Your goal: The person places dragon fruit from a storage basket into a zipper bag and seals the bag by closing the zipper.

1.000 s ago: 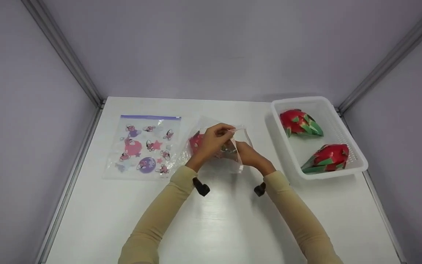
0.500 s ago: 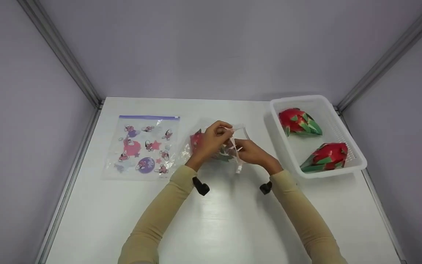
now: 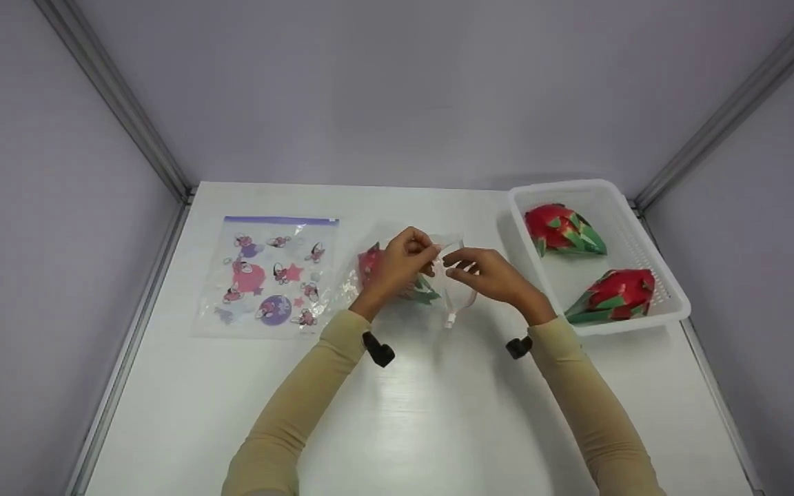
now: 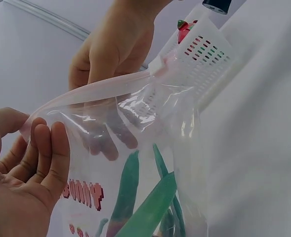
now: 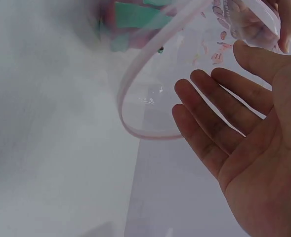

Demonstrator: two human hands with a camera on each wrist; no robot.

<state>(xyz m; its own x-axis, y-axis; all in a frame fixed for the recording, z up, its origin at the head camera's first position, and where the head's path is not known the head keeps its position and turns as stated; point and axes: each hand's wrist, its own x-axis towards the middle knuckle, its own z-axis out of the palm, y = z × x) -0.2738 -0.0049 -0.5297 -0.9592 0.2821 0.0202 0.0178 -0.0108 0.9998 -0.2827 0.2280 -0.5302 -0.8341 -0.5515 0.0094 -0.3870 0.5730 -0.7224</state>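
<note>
Pink-edged zip bag, dragon fruit inside, is lying toward the surface's far edge. Left hand is pinching the rim (likely steadying the mouth); right hand is hovering alongside, fingers parted, holding nothing.

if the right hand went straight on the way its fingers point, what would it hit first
Most likely the clear zip bag, whose open mouth lies close by the right hand; depth is unclear, so it might brush the pink rim or slip past inside.
</note>
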